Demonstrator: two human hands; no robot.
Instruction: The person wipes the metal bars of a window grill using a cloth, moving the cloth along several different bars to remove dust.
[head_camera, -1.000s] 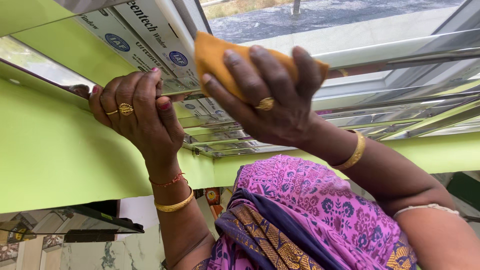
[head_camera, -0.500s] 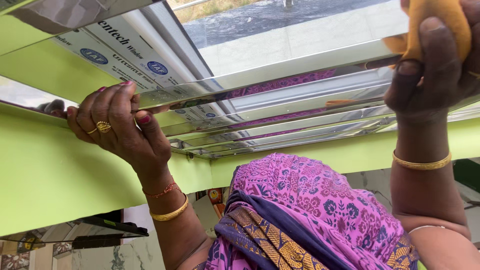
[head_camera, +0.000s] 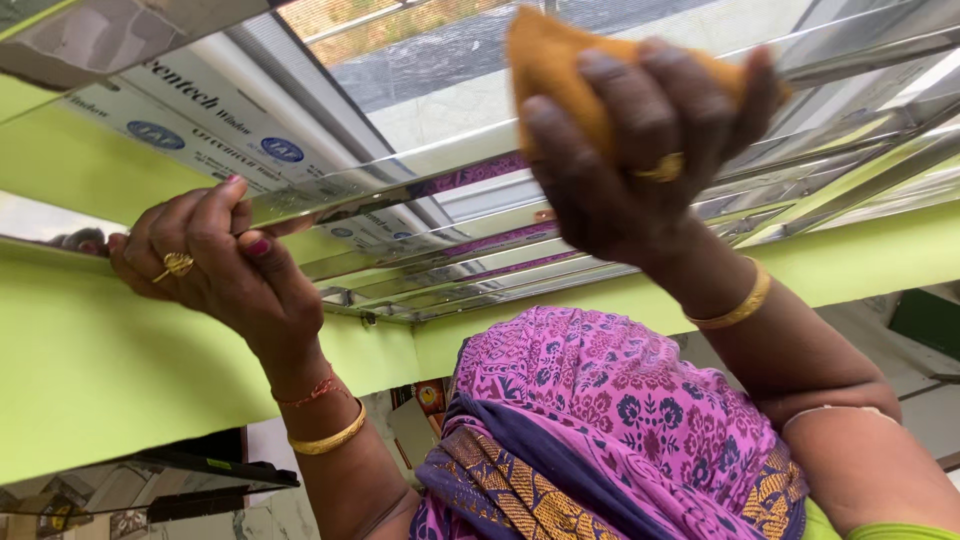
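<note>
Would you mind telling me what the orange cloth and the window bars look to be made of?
The orange cloth, bunched in the right hand, looks like soft matte fabric, perhaps microfibre: it folds and shows no shine. The window bars, one gripped by the left hand, look like polished metal, probably steel: mirror-like reflections.

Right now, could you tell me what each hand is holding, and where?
Right hand clutches a bunched orange cloth; left hand grips the shiny metal window bar at its edge.
</note>
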